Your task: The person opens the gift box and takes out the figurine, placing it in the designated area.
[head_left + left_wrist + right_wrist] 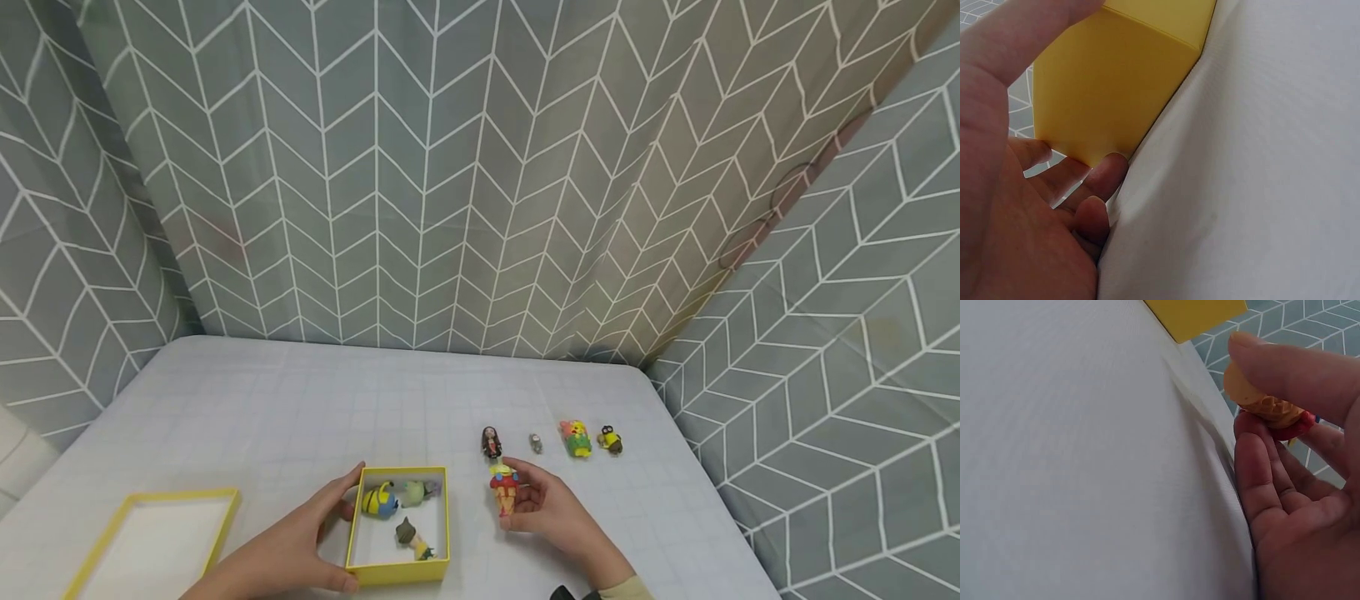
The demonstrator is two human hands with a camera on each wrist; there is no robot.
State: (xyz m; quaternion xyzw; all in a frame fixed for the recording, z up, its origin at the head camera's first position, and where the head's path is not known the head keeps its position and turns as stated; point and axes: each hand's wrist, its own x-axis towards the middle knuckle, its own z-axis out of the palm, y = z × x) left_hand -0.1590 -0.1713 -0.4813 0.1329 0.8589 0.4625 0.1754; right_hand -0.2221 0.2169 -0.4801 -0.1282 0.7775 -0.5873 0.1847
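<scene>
My left hand (pixel 288 537) holds an open yellow box (pixel 408 573) by its left side, thumb at the near corner and fingers at the far one. In the left wrist view, fingertips (pixel 1110 175) bend against the yellow wall of the box. Inside lie a blue-and-yellow toy (pixel 380 501), a pale green figurine (pixel 414 493) and a small figurine with a dark green top (pixel 406 532). Right of the box, my right hand (pixel 551 508) pinches an ice-cream-cone toy (pixel 505 492) with a red and yellow top. Its waffle part (pixel 1275 411) shows between thumb and fingers in the right wrist view.
Beyond my right hand stand a long-haired figurine (pixel 491 442), a small grey figurine (pixel 536 443), a green-and-yellow toy (pixel 577 439) and a goggled yellow figurine (pixel 611 439). A yellow-rimmed lid (pixel 228 510) lies at the left on the white tablecloth (pixel 322 400). Patterned curtains surround the table.
</scene>
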